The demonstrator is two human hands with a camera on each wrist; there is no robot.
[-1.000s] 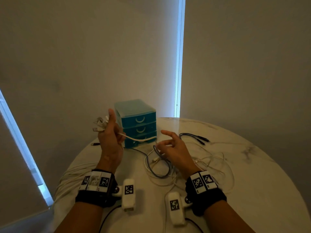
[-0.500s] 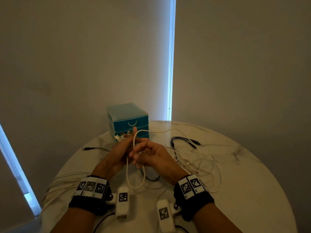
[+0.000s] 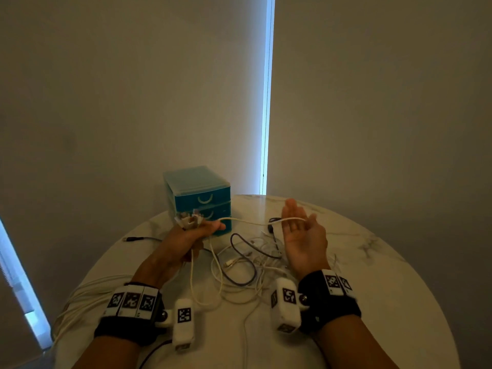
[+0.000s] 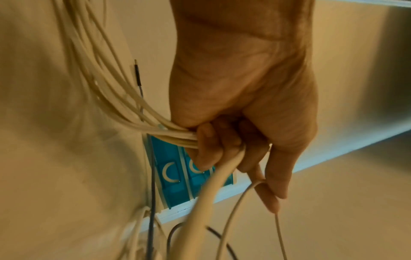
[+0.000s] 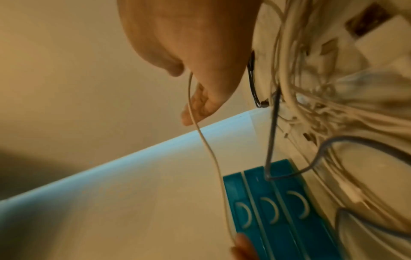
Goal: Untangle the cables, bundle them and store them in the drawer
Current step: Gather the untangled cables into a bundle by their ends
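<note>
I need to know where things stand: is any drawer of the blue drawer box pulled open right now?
No, all three fronts of the blue drawer box sit flush in the right wrist view.

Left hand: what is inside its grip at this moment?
The left hand grips a bunch of white cables; their plugs stick out above the fist. How many cables it holds, the fingers hide.

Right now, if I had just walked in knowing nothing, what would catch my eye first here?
Probably the thin white cable stretched in the air between the two hands: the left hand grips a bunch of white cable ends, and the open right hand carries the strand across its palm. Below them, a loose tangle of white and dark cables sprawls on the round marble-look table, with a small teal three-drawer plastic chest at the far edge.
</note>
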